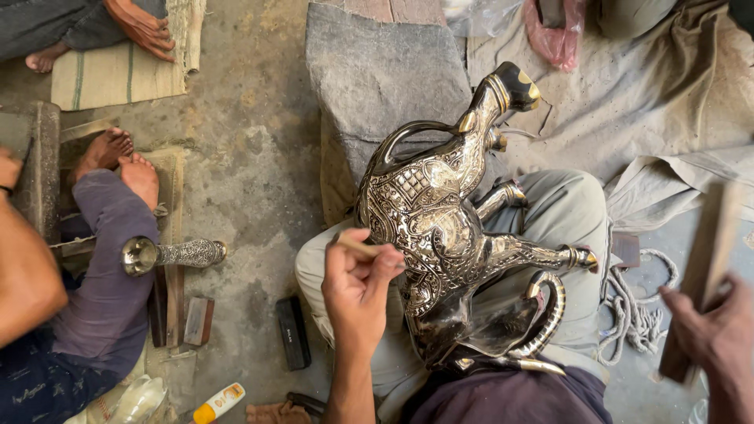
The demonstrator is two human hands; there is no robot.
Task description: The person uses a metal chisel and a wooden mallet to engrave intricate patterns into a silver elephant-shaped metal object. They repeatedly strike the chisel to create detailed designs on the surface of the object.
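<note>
Two hands of mine show at the near edge. My left hand (357,286) pinches a thin wooden-handled tool (355,247) between thumb and fingers, its tip hidden where it meets the flank of the metal elephant figure (440,228). My right hand (711,334) is blurred at the lower right, fingers wrapped around a flat wooden stick (703,275) that stands clear of the figure.

I see the elephant lying across my lap on grey trousers (569,212), dark polished metal covered with fine silver-toned engraved patterning on the body and legs. Its head and curled trunk (550,314) are nearest me, with a pale tusk at the bottom. The long axis runs from my waist up and slightly right, so the rear leg with its gold-trimmed black foot (514,86) points away from me. Other legs stick out to the right.

Farther out, grey cloth (377,71) lies on the concrete floor (243,157). To the left, another person's bare feet (126,161) rest near an engraved metal leg piece (169,254). A coil of rope (636,306) sits at my right.
</note>
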